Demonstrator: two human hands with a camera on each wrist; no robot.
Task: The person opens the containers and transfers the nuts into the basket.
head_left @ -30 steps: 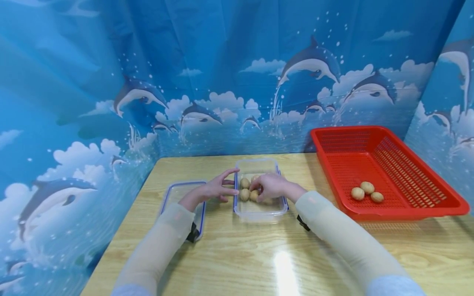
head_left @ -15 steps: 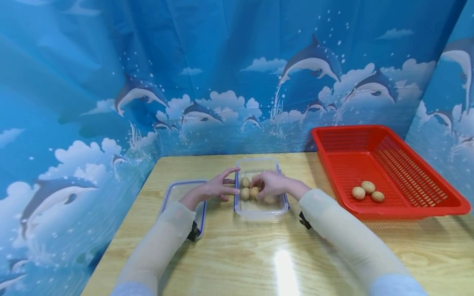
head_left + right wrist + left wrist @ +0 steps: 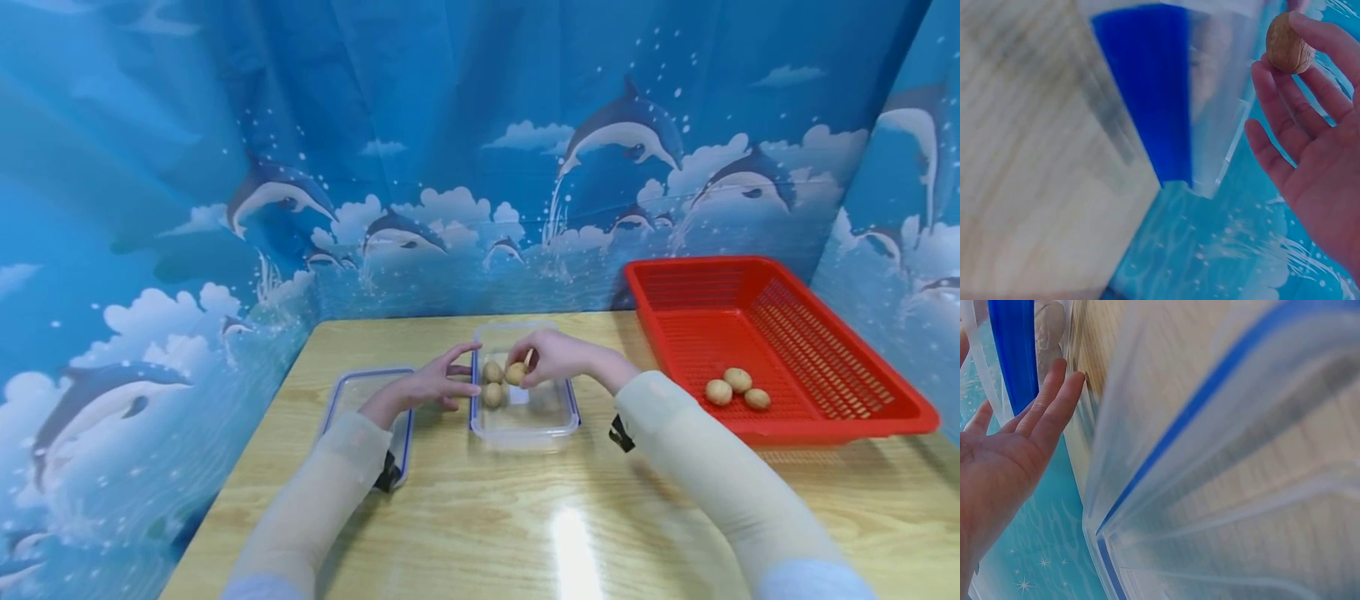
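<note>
My right hand (image 3: 557, 357) pinches a walnut (image 3: 1288, 44) between thumb and fingertips, above the inside of a clear plastic box (image 3: 525, 433) with blue side clips. In the head view the held walnut (image 3: 516, 373) appears at the fingertips. Two more walnuts (image 3: 492, 395) show along the box's left side; others may be hidden under the right hand. At the box's left rim, my left hand (image 3: 438, 379) has its fingers extended, the tips touching or very near the wall. The left wrist view shows that hand (image 3: 1007, 456) spread beside a blue clip (image 3: 1017, 356).
A clear lid (image 3: 365, 383) with a blue seal lies under the left forearm. On the right stands a red perforated basket (image 3: 810, 429) with three walnuts (image 3: 738, 381) near its front. A dolphin-print curtain (image 3: 450, 167) borders the wooden table (image 3: 480, 525).
My right hand has risen out of the box with a walnut in its fingers, baring the box floor beneath. The left hand stays at the left rim.
</note>
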